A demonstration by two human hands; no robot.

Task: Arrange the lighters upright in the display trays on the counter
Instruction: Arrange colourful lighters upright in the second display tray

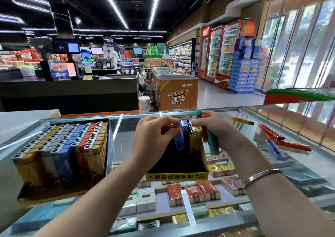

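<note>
Nearest us, our 2 forearms reached over the glass counter (126, 146) to the near-empty yellow tray (176, 176), where our left hand (154, 137) pinched a blue lighter (178, 139), apparently to stand it beside the few upright at the back. Our right hand (215, 128) gripped 2 spare lighters (211, 140), teal and red, probably for quick feeding. 1 full tray (63, 151) stood left; about 5 loose lighters (277, 142) lay right.

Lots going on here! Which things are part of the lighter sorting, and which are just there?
Part of the job:
left hand on a blue lighter
right hand holding teal lighter
yellow-fronted tray
full tray
loose lighters

Just there:
cigarette packs
bracelet
freezer
</note>
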